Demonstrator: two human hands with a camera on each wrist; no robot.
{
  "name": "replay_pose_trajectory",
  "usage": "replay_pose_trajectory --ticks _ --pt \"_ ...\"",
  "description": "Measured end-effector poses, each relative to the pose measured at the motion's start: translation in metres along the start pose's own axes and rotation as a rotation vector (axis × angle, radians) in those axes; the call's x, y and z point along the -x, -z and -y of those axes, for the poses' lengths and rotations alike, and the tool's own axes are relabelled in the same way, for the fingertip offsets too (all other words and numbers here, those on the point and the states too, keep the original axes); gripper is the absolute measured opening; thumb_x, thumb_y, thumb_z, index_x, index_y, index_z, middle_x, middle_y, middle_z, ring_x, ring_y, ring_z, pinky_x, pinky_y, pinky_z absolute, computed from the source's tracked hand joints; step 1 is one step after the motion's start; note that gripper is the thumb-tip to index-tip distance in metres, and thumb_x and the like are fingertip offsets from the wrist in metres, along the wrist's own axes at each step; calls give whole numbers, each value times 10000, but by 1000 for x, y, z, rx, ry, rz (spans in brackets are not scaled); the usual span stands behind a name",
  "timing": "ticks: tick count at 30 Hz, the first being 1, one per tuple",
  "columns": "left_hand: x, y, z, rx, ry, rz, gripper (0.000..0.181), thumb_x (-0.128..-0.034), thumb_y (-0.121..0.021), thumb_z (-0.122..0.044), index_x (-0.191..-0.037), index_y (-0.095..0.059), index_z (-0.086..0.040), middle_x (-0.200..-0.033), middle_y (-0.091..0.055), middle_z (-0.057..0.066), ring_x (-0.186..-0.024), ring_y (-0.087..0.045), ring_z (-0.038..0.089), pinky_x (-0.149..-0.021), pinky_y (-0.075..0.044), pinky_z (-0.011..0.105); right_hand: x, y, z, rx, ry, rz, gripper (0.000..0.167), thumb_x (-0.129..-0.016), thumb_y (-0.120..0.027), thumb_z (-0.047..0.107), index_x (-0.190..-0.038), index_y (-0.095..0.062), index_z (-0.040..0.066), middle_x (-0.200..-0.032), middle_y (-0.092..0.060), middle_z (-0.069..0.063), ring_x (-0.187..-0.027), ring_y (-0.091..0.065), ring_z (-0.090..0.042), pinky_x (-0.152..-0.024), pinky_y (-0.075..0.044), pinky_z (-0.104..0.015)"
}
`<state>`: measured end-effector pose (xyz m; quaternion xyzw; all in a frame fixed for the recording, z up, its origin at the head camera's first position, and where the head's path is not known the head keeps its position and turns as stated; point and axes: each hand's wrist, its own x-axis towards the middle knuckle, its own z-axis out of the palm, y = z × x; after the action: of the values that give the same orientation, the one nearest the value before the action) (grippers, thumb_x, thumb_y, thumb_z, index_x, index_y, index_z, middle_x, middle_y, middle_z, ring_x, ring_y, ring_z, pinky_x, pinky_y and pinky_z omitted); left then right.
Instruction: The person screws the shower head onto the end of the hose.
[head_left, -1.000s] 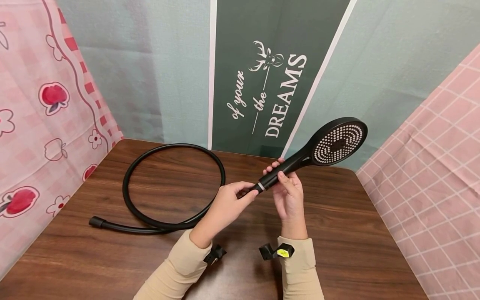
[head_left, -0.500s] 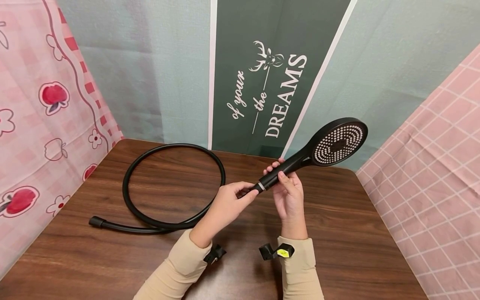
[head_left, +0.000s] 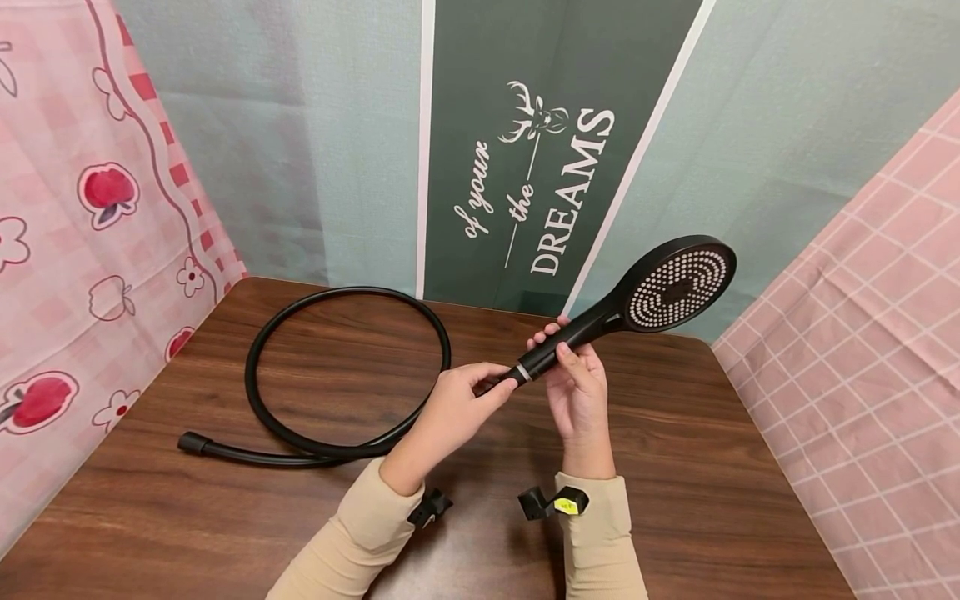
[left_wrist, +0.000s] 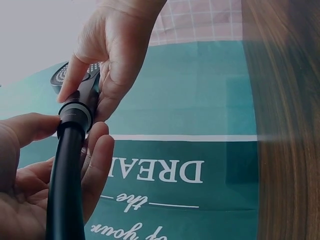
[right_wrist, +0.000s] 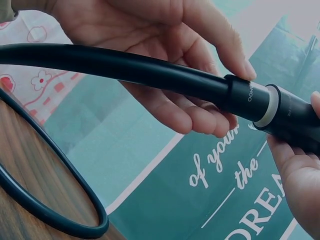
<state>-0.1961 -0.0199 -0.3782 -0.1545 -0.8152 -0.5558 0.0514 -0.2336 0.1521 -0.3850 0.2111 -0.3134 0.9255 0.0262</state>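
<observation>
A black shower head (head_left: 678,283) with pale nozzles is held up at a slant by my right hand (head_left: 577,392), its fingers and thumb round the handle (head_left: 581,331). My left hand (head_left: 457,408) pinches the connector (right_wrist: 243,96) of the black hose at the lower end of the handle. A pale ring (right_wrist: 270,106) shows between connector and handle. In the left wrist view the hose (left_wrist: 66,180) runs down from the connector past the left hand's fingers. How deep the connector sits in the handle cannot be told.
The rest of the hose (head_left: 251,367) lies in a loop on the brown wooden table (head_left: 675,533), its free end fitting (head_left: 192,443) at the left. Printed cloths hang at the back and on both sides. Each sleeve carries a small black wrist camera (head_left: 431,507).
</observation>
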Motion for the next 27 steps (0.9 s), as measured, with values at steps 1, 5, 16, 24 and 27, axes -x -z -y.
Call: replay_pose_trajectory --ticks 1,5,16,24,27 --pt "0 0 0 -1 -2 1 230 -945 -679 -222 -1129 -740 -98 -958 -740 40 -767 -611 91 -673 -504 231 0 0 0 -1 0 1 261 -1000 -463 -69 -1243 -548 -24 -1081 -669 -121 -1007 -702 -219 -975 -536 -349" --pt "0 0 -1 -3 -10 1 215 -944 -682 -213 -1116 -740 -96 -953 -739 37 -762 -603 91 -674 -500 227 0 1 0 -1 -3 0 260 -1001 -461 -70 -1240 -551 -22 -1079 -671 -121 -1008 -702 -218 -973 -537 -349" --pt "0 0 -1 -5 -1 -2 234 -943 -680 -213 -1133 -737 -89 -991 -740 51 -808 -640 109 -709 -523 241 0 0 0 1 -9 -8 257 -1000 -469 -65 -1239 -551 -18 -1078 -670 -118 -1006 -700 -217 -974 -537 -348" --pt "0 -1 -1 0 6 11 246 -955 -669 -224 -1150 -732 -88 -996 -740 53 -811 -637 106 -711 -524 243 0 0 0 19 -12 -14 259 -997 -486 -53 -1241 -559 -6 -1075 -670 -112 -1002 -696 -214 -971 -538 -343" --pt "0 -1 -1 -14 -5 3 239 -951 -673 -218 -1143 -734 -89 -985 -739 45 -799 -627 100 -708 -516 233 0 1 0 17 -9 -5 258 -998 -485 -54 -1242 -557 -11 -1080 -672 -113 -1007 -697 -214 -971 -538 -344"
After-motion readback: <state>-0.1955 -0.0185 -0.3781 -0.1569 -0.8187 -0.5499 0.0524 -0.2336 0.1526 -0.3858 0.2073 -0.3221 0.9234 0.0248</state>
